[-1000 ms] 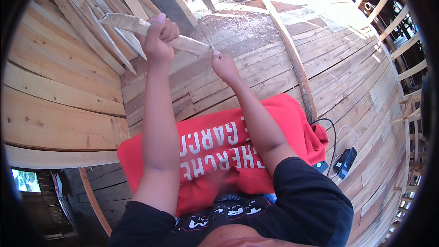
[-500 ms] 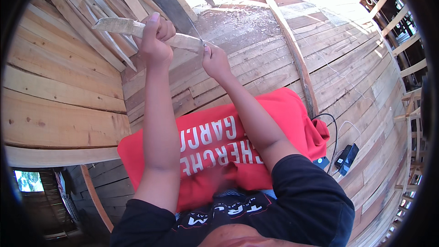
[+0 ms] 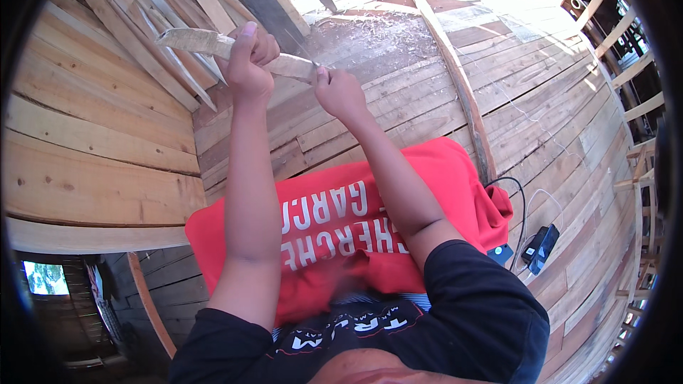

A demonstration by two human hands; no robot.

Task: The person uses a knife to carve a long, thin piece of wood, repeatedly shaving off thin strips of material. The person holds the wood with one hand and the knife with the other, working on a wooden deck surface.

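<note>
A pale, curved strip of wood point(image 3: 192, 40) is held out in front of me above the floor, tilted down to the right. My left hand point(image 3: 250, 60) is closed around its middle, thumb up. At the right end of the strip, my right hand point(image 3: 339, 92) is closed on a knife, whose thin blade point(image 3: 307, 55) points up and away across the wood. The knife's handle is hidden in my fist. Both arms stretch forward over a red cloth point(image 3: 341, 199) with white lettering, which covers my lap.
Stacked boards point(image 3: 92, 163) form a wall on the left, with long offcuts point(image 3: 171, 11) leaning behind. Wood shavings point(image 3: 384, 32) litter the plank floor near a long beam point(image 3: 455, 78). A black device point(image 3: 541, 247) with cables lies at the right.
Both hands, the wood strip and the knife have shifted slightly to the right. The grips look the same.
</note>
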